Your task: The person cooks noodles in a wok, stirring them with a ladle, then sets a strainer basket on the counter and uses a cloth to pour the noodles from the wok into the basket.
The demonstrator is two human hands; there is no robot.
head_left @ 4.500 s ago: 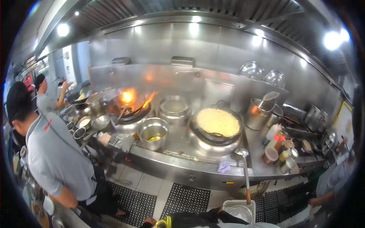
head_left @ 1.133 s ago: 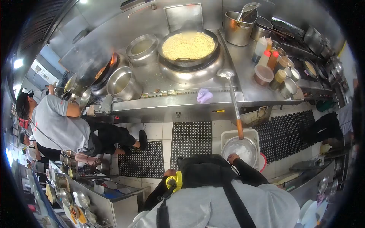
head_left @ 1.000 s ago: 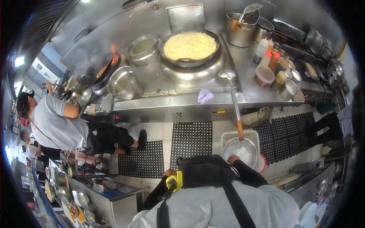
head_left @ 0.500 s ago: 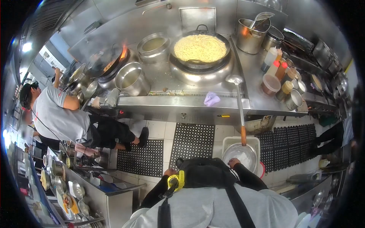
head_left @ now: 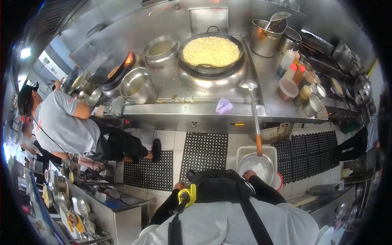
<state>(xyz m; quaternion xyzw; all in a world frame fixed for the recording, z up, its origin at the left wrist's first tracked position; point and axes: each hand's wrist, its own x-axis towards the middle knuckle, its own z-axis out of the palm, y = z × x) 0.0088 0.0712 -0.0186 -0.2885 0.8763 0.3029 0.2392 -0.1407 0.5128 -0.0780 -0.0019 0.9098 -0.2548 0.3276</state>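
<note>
We are seeing the steel counter (head_left: 169,94) holding an open pot (head_left: 145,94) beyond our left hand (head_left: 179,185), a purple cloth (head_left: 223,106) and ladle (head_left: 255,116) beyond our right hand (head_left: 248,175), and a plastic tub (head_left: 287,89) and squeeze bottles (head_left: 287,60) farther right.

Pale yellow noodles (head_left: 211,52) are contrasting with a black wok (head_left: 237,62), while a lilac cloth (head_left: 223,106) is brightening the silver-grey worktop (head_left: 171,107). Black mats (head_left: 204,151) are showing rows of pale dots. A silvery bowl (head_left: 245,163) is displaying white contents (head_left: 258,168); the wearer's grey shirt (head_left: 220,220) is setting off black straps (head_left: 255,218).
</note>
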